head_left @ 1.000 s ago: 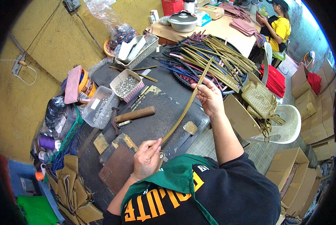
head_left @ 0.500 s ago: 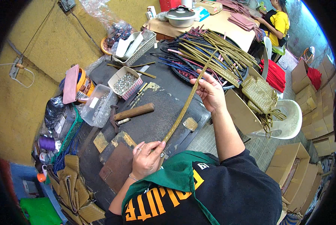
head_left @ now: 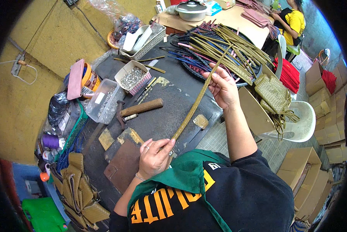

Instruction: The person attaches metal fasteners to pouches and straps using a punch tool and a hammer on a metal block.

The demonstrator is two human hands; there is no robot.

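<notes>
A long olive-gold strap (head_left: pixel 197 101) stretches slantwise between my two hands above the dark worktable (head_left: pixel 173 92). My left hand (head_left: pixel 154 156) pinches its near end, close to my green apron. Farther up, the thumb and fingers of my right hand (head_left: pixel 223 86) grip the strap, and its free tip extends past them toward a pile of similar olive straps (head_left: pixel 235 50). A hammer (head_left: pixel 140 108) with a wooden handle lies on the table to the left of the strap. Beside my left hand rests a flat brown board (head_left: pixel 123 166).
A clear tub (head_left: pixel 103 102) and a small basket (head_left: pixel 132 79) hold metal pieces at left. Woven olive bags (head_left: pixel 274 94) lie by a white chair (head_left: pixel 303 123) on the right. Folded tan bags (head_left: pixel 76 189) lie lower left. A person in yellow (head_left: pixel 293 25) sits at the far table.
Both hands still hold the strap. The whole view has shifted slightly, and my left hand with the strap's near end sits a little higher.
</notes>
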